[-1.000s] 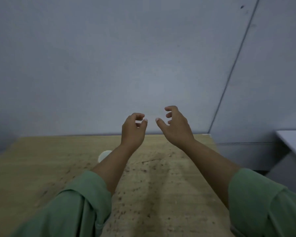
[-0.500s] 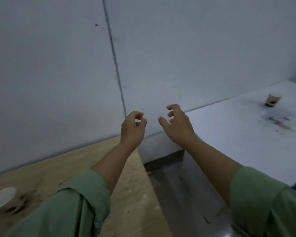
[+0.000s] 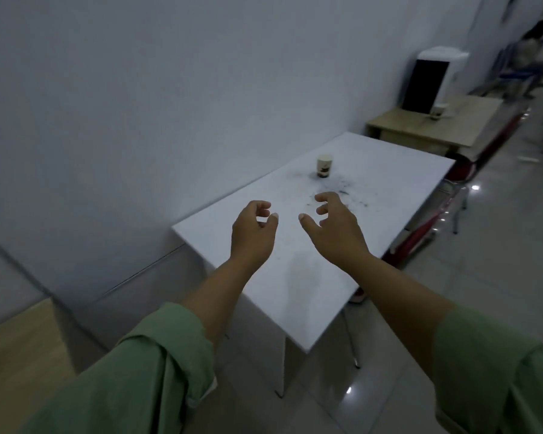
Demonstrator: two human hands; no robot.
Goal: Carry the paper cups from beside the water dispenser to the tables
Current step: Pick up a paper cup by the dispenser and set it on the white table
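Note:
My left hand (image 3: 253, 234) and my right hand (image 3: 334, 228) are held out in front of me over the near part of a white table (image 3: 295, 292), both empty with curled, parted fingers. A paper cup (image 3: 324, 165) stands upright further along that table, near the wall. Far off at the upper right, a white water dispenser (image 3: 430, 79) with a dark front sits on a wooden table (image 3: 420, 126). Another paper cup (image 3: 438, 111) stands beside it.
The corner of a wooden table (image 3: 16, 349) shows at the lower left. A grey wall (image 3: 170, 89) runs along the left of all tables. Red-framed chairs (image 3: 433, 220) stand by the white table's right side. Tiled floor (image 3: 499, 245) lies to the right. A blurred person (image 3: 533, 42) is at the far upper right.
The view has swung right, from the wooden table with its cup to the white table and on to the dispenser. Both hands keep the same empty pose.

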